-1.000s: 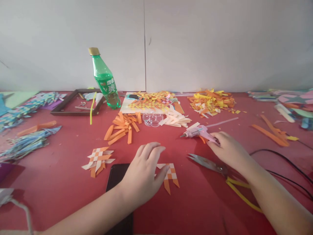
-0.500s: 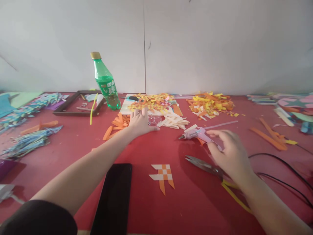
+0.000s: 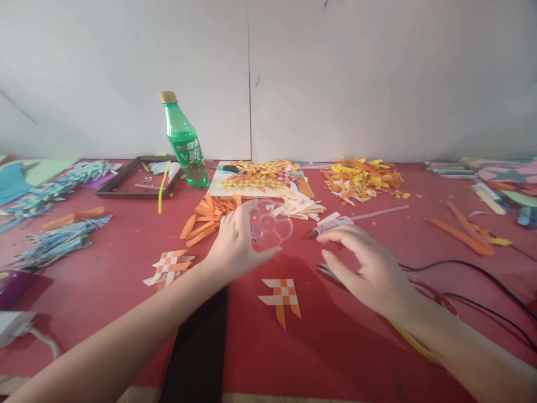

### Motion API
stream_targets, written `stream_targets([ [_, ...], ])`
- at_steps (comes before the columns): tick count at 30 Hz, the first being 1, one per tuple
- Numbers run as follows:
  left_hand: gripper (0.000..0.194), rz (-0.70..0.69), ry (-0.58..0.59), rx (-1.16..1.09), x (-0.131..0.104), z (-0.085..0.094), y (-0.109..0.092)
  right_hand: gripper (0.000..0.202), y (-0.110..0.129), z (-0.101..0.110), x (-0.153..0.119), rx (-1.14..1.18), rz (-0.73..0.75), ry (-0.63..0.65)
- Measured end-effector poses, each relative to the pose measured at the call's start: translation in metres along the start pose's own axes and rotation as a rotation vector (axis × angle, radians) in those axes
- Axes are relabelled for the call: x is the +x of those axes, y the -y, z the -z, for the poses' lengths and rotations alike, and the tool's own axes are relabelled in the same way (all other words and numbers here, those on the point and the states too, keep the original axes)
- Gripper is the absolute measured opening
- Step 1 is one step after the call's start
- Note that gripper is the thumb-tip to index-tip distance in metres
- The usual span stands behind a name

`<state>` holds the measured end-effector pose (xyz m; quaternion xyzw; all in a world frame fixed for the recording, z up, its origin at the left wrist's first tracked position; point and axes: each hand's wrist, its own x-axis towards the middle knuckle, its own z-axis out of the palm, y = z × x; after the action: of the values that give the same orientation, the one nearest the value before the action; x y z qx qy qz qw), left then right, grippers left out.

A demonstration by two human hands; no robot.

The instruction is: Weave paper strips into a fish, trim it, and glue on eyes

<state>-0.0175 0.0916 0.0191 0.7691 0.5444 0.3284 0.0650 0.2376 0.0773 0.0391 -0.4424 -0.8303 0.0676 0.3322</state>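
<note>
My left hand (image 3: 241,240) grips a round, clear plastic case (image 3: 279,224) with small compartments, raised a little over the middle of the red table (image 3: 335,347). My right hand (image 3: 361,263) is open, its thumb and fingers apart, over the scissors (image 3: 329,272) and just in front of the pink glue gun (image 3: 333,224). Between the hands, nearer the front edge, a small orange and white woven paper piece (image 3: 283,296) lies flat. Another woven piece (image 3: 170,266) rests left of my left forearm, which partly covers a black phone (image 3: 197,347).
A green bottle (image 3: 187,151) leans beside a dark frame (image 3: 109,187). Orange strips (image 3: 205,224), cream strips (image 3: 304,204) and yellow-orange scraps (image 3: 364,176) lie at the back. Black cables (image 3: 470,268) run at the right; a white plug (image 3: 17,327) is at the left.
My left hand has come nearer with the clear case, uncovering the woven piece at the left. My right hand has moved left, now covering more of the scissors and the glue gun's handle.
</note>
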Motion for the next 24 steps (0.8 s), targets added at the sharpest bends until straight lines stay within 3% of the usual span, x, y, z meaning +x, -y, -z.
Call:
stream_targets([
  [4,0.088,-0.017,0.019,-0.168,-0.034,0.004,-0.016,0.014,0.025,0.007,0.036,0.058,0.045,0.189],
  [7,0.088,-0.036,0.024,-0.181,-0.048,0.001,-0.018,0.016,0.034,0.005,0.059,0.01,0.174,0.411],
  [14,0.089,-0.127,-0.044,-0.172,-0.056,-0.005,-0.014,0.022,0.051,-0.016,0.071,-0.228,0.331,0.694],
  [18,0.081,-0.166,-0.056,-0.194,-0.057,-0.006,-0.013,0.02,0.054,-0.014,0.068,-0.156,0.263,0.726],
  [24,0.079,-0.158,-0.146,-0.188,-0.058,-0.007,-0.015,0.014,0.054,-0.012,0.06,-0.071,0.26,0.651],
])
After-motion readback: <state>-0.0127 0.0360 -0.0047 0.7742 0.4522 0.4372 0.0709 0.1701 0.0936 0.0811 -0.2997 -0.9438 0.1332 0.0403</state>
